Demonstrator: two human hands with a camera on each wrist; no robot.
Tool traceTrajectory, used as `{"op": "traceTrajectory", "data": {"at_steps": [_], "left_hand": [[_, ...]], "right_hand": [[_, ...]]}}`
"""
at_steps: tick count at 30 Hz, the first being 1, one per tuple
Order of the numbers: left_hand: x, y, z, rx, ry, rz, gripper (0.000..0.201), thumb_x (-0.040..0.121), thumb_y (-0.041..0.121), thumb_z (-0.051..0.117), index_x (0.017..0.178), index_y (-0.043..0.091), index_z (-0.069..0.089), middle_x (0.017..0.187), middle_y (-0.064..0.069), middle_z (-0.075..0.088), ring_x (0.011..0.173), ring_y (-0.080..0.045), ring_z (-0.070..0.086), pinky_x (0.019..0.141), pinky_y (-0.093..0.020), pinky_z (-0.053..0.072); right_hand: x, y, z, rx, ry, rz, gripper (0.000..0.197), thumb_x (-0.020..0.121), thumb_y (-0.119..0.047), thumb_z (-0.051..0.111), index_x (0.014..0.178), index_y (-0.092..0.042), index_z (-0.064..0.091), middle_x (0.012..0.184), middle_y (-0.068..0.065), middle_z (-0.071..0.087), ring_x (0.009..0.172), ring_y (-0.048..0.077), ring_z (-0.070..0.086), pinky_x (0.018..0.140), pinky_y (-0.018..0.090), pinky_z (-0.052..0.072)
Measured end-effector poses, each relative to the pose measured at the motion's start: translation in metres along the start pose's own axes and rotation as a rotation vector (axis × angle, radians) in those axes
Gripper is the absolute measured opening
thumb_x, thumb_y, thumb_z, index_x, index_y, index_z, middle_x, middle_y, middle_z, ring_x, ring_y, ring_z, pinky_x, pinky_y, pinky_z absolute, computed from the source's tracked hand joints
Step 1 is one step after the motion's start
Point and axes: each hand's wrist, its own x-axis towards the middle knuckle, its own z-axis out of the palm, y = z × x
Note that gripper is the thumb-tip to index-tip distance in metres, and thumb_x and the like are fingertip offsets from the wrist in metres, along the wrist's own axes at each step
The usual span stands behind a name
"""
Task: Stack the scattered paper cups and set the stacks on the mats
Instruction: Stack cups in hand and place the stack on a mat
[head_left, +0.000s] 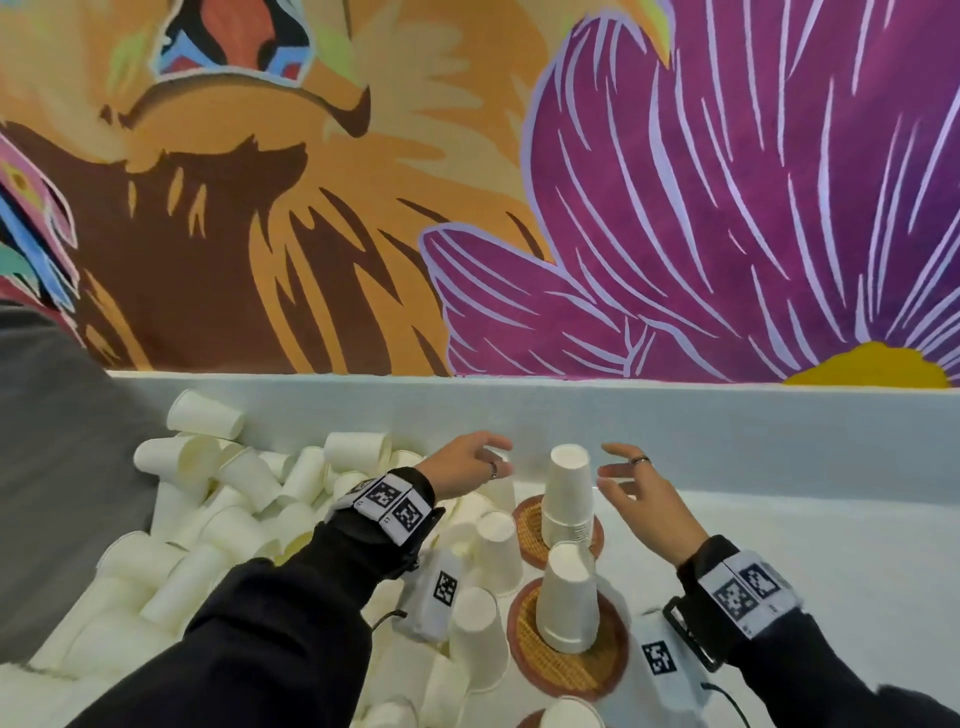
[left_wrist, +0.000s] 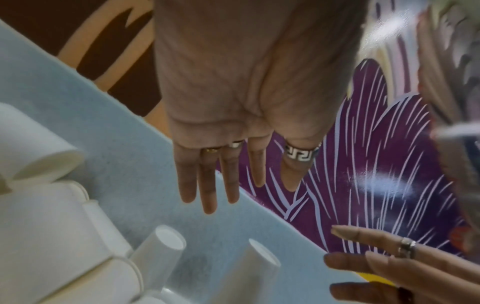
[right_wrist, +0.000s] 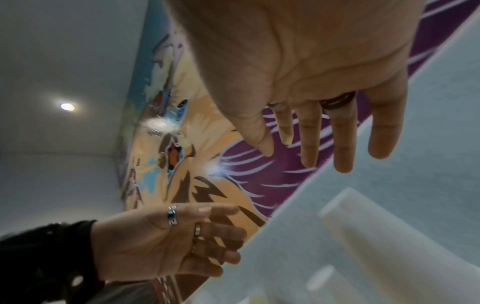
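Flanking the target: both hands are hovering empty on either side of the far stack.
Loose pile: scattered white paper cups (head_left: 234, 519) are lying on their sides at the left, against the pale blue wall ledge (head_left: 675, 415).
Left hand (head_left: 470, 462): fingers are spreading straight and apart, gripping nothing, just left of the stack top.
Far stack: the upside-down white paper cup stack (head_left: 569, 499) is standing upright, long axis vertical, on the far round woven mat (head_left: 524, 514).
Right hand (head_left: 644, 499): fingers are opening, empty, just right of the stack and about as near as the left.
Obstructions: a nearer inverted cup stack (head_left: 566, 597) is occupying the nearer round woven mat (head_left: 566, 670); single upturned cups are standing just left of the mats.
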Motion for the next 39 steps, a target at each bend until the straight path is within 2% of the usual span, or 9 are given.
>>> {"op": "traceTrajectory", "data": {"at_steps": [3,8,11,15,20,25,28,33,39], "left_hand": [[-0.027,-0.003,-0.019,0.018,0.031,0.039,0.036,0.093,0.022,0.056,0.128,0.018,0.05,0.125,-0.009,0.058,0.096,-0.016,0.052,0.083,-0.025,0.039],[-0.069,-0.018,-0.057,-0.032,0.112,0.074,0.033,0.094,0.019,0.055,0.127,0.015,0.051,0.111,-0.006,0.058,0.089,-0.017,0.055,0.064,-0.017,0.04],[-0.089,-0.041,-0.08,-0.035,0.157,0.055,0.032,0.094,0.018,0.055,0.126,0.015,0.051,0.113,-0.008,0.06,0.088,-0.018,0.057,0.062,-0.017,0.041],[-0.11,-0.081,-0.112,-0.036,0.199,0.041,0.031,0.094,0.015,0.055,0.124,0.012,0.053,0.102,-0.004,0.061,0.082,-0.017,0.058,0.056,-0.012,0.041],[-0.134,-0.135,-0.154,-0.052,0.227,0.017,0.03,0.093,0.017,0.056,0.122,0.016,0.054,0.102,-0.003,0.062,0.083,-0.017,0.059,0.066,-0.018,0.042],[-0.15,-0.194,-0.185,-0.026,0.2,-0.021,0.027,0.092,0.021,0.058,0.118,0.024,0.053,0.104,-0.001,0.065,0.082,-0.013,0.059,0.069,-0.02,0.042],[-0.155,-0.222,-0.196,-0.035,0.187,-0.049,0.028,0.092,0.022,0.057,0.12,0.022,0.054,0.105,-0.001,0.062,0.085,-0.012,0.056,0.077,-0.022,0.042],[-0.149,-0.258,-0.196,0.0,0.08,-0.174,0.035,0.091,0.019,0.056,0.126,0.017,0.051,0.116,-0.007,0.061,0.101,-0.018,0.054,0.099,-0.031,0.041],[-0.134,-0.28,-0.189,0.065,-0.006,-0.282,0.041,0.092,0.027,0.057,0.131,0.02,0.047,0.13,-0.009,0.054,0.116,-0.022,0.053,0.097,-0.03,0.04]], "right_hand": [[-0.016,-0.03,-0.003,-0.031,0.004,-0.133,0.036,0.096,-0.027,0.048,0.13,-0.026,0.04,0.126,0.003,0.056,0.106,0.017,0.054,0.089,0.027,0.042],[-0.044,-0.081,0.008,-0.07,-0.052,-0.317,0.025,0.095,-0.028,0.048,0.12,-0.033,0.045,0.11,-0.009,0.057,0.095,0.003,0.056,0.073,0.011,0.043],[-0.059,-0.104,0.025,-0.093,-0.107,-0.37,0.021,0.095,-0.029,0.049,0.115,-0.035,0.048,0.106,-0.013,0.058,0.092,-0.002,0.057,0.068,0.011,0.049],[-0.072,-0.128,0.058,-0.116,-0.171,-0.365,0.019,0.094,-0.032,0.049,0.112,-0.038,0.051,0.103,-0.016,0.06,0.086,0.002,0.063,0.073,0.015,0.05],[-0.074,-0.157,0.117,-0.149,-0.241,-0.307,0.017,0.094,-0.031,0.05,0.11,-0.035,0.052,0.1,-0.011,0.063,0.068,0.009,0.067,0.075,0.028,0.051],[-0.063,-0.171,0.18,-0.268,-0.347,-0.224,0.021,0.094,-0.034,0.05,0.114,-0.029,0.053,0.105,-0.015,0.059,0.06,0.006,0.064,0.065,0.018,0.045],[-0.055,-0.174,0.211,-0.345,-0.43,-0.177,0.02,0.095,-0.036,0.049,0.112,-0.028,0.053,0.105,-0.017,0.058,0.063,0.005,0.063,0.07,0.018,0.045],[-0.039,-0.173,0.255,-0.455,-0.583,-0.102,0.023,0.095,-0.037,0.048,0.114,-0.024,0.054,0.116,-0.005,0.059,0.075,0.011,0.061,0.081,0.024,0.047],[-0.024,-0.18,0.297,-0.51,-0.792,-0.137,0.032,0.096,-0.031,0.047,0.126,-0.018,0.052,0.133,-0.003,0.05,0.075,0.017,0.061,0.077,0.022,0.047]]}}
